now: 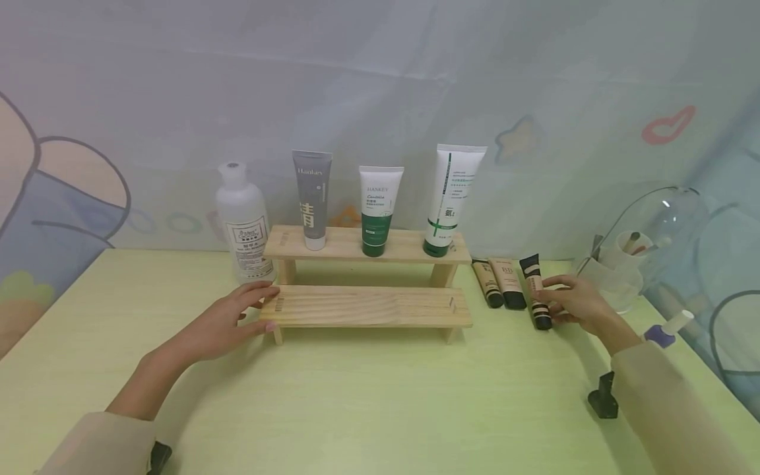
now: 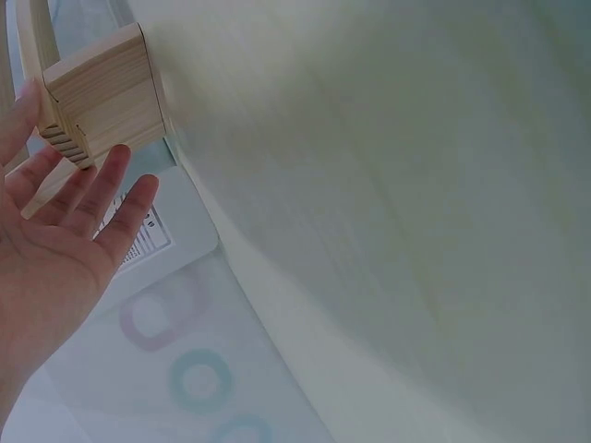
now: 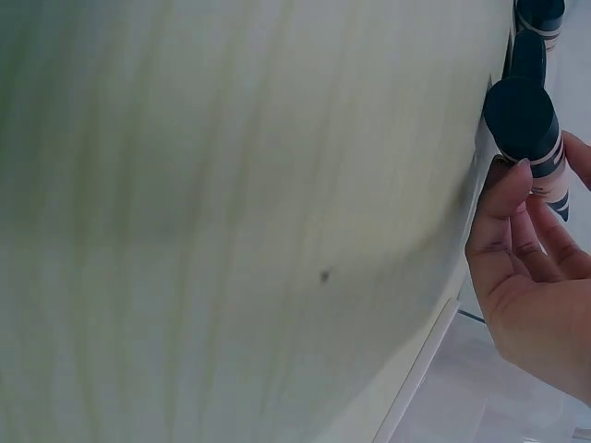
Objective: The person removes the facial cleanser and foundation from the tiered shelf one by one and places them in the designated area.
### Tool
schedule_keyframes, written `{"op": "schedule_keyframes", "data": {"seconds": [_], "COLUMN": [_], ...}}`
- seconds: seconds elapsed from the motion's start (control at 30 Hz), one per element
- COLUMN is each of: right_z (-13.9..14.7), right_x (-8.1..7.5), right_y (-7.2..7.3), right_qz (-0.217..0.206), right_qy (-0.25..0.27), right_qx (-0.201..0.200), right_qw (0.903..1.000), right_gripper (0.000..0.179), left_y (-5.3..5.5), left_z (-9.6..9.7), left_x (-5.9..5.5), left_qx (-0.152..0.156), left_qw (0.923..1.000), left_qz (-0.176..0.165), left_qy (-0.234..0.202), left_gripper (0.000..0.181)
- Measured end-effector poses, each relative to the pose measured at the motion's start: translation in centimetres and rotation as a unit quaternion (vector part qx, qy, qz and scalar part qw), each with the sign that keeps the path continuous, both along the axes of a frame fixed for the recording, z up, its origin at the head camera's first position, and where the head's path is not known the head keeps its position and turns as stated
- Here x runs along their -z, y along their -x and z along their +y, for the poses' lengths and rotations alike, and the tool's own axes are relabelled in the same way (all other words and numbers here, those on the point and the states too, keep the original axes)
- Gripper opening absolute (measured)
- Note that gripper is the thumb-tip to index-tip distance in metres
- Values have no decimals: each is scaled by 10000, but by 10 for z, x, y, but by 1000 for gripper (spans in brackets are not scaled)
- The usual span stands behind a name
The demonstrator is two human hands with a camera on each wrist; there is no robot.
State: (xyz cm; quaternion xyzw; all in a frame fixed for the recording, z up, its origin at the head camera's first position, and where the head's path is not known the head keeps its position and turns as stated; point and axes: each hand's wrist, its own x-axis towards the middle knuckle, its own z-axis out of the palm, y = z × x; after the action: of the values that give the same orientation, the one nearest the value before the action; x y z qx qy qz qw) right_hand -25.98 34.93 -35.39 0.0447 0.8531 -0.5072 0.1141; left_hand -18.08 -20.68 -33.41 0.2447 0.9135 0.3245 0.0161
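Observation:
My right hand [image 1: 578,304] holds a slim beige-and-black cosmetic tube [image 1: 536,292] by its side, at the right of the table. In the right wrist view, the thumb and fingers lie around the tube's body near its round black cap [image 3: 522,118]. My left hand [image 1: 228,323] rests at the left end of a two-step wooden rack [image 1: 362,307], touching its lower step. Its fingers are extended in the left wrist view, close by the rack's end [image 2: 111,92]. On the upper step stand a grey tube [image 1: 313,198], a white-and-green tube [image 1: 377,211] and a taller white tube [image 1: 454,198].
A white pump-less bottle [image 1: 243,224] stands behind the rack's left end. Two beige tubes, one slim [image 1: 488,282] and one wider [image 1: 507,282], lie right of the rack. Farther right are a clear holder [image 1: 617,270] with brushes and a purple bottle with a white cap [image 1: 667,330].

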Motion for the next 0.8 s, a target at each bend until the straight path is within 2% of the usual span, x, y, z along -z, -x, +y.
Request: {"op": "schedule_keyframes", "data": {"seconds": [0.13, 0.43, 0.8], "right_z": [-3, -10, -12], "right_x": [0, 0, 2], "right_y": [0, 4, 8], "right_qz": [44, 59, 294], "right_qy": [-37, -472, -656], "right_qx": [-39, -16, 102], "right_qw": [10000, 9989, 9974], "right_gripper": [61, 59, 56], "left_y": [0, 0, 1], "left_z": [0, 1, 1], "left_x": [0, 0, 0], "left_qx": [-2, -14, -30], "left_qw": [10000, 10000, 10000], "left_qz": [-1, -1, 16], "left_qy": [-11, 9, 38], "left_gripper": [59, 59, 59]}}
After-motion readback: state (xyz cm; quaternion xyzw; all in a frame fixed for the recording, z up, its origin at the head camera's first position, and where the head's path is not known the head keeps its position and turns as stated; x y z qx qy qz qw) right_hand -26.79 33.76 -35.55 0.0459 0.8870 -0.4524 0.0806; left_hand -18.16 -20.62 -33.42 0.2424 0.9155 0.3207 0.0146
